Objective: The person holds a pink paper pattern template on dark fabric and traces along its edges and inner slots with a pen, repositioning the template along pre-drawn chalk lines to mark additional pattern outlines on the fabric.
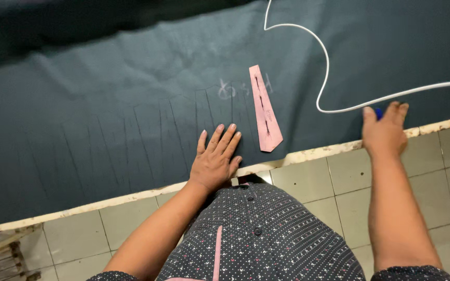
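Cloth (105, 104): dark teal, spread flat over the tabletop (308, 154), chalk lines and chalk scribbles on it; lies right under both hands.
Left hand (215, 160): flat, fingers spread, palm pressing the cloth near the table edge; grips nothing.
Right hand (385, 132): at the edge, fingers bent over a small blue object (378, 112), mostly hidden; probably marking chalk, kind not certain.
Pattern (264, 108): pink, tie-shaped, slit down its middle; lies loose on the cloth between the hands, touched by neither.
Cord (325, 78): white, looping over the cloth beyond the right hand.
Step (judged): cloth held down, marker being fetched; pattern not currently held in place.
Next move calls for: keeping the cloth smooth and holding the pattern steady before any marking.
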### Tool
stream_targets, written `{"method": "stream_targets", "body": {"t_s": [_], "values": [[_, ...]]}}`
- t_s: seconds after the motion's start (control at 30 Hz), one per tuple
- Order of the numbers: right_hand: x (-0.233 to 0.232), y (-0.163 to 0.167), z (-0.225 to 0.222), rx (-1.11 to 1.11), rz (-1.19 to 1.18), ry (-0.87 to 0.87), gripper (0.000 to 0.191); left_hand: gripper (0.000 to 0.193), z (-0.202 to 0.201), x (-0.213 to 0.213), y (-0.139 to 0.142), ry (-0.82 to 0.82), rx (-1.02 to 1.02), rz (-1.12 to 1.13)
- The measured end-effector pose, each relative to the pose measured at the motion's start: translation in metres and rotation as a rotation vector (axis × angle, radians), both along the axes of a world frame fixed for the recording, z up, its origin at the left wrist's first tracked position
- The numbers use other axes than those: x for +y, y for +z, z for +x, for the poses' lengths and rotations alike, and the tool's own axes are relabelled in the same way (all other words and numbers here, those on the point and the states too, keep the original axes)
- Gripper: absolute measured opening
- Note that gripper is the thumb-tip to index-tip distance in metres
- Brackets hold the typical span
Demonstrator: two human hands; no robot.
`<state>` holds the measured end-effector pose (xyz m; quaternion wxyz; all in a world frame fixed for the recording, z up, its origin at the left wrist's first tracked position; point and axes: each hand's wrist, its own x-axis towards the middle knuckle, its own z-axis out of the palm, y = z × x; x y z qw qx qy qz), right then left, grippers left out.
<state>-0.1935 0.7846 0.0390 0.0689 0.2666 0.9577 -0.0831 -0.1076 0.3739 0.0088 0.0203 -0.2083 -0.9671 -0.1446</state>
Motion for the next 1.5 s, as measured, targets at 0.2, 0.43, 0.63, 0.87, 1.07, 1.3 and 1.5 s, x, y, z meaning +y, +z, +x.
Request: {"method": "stream_targets", "body": {"t_s": [0.2, 0.43, 0.63, 0.87, 1.07, 1.3, 1.5], "values": [[0.032, -0.019, 0.005, -0.081, 0.053, -0.01, 0.075, 0.063, 0.009, 0.0, -0.009, 0.052, 0.007, -0.006], [0.09, -0.022, -0.005, 0.213, 0.196, 0.219, 0.044, 0.065, 0.017, -0.001, -0.008, 0.109, -0.04, 0.009], [0.129, -0.011, -0.029, 0.534, -0.646, -0.678, 0.05, 0.06, 0.018, 0.006, 0.001, 0.147, 0.002, 0.013], [0.162, -0.011, -0.047, 0.684, -0.734, -0.836, 0.058, 0.06, 0.018, 0.018, 0.014, 0.177, 0.01, -0.011], [0.225, -0.027, -0.046, 0.676, -1.115, -0.925, 0.033, 0.059, 0.019, 0.023, 0.014, 0.205, -0.007, -0.017], [0.222, -0.015, -0.047, 0.439, -0.749, -0.668, 0.026, 0.059, 0.018, 0.027, 0.013, 0.207, 0.017, -0.026], [0.232, -0.009, -0.05, 0.417, -0.866, -0.56, 0.026, 0.058, 0.018, 0.027, 0.012, 0.222, 0.005, -0.04]]}}
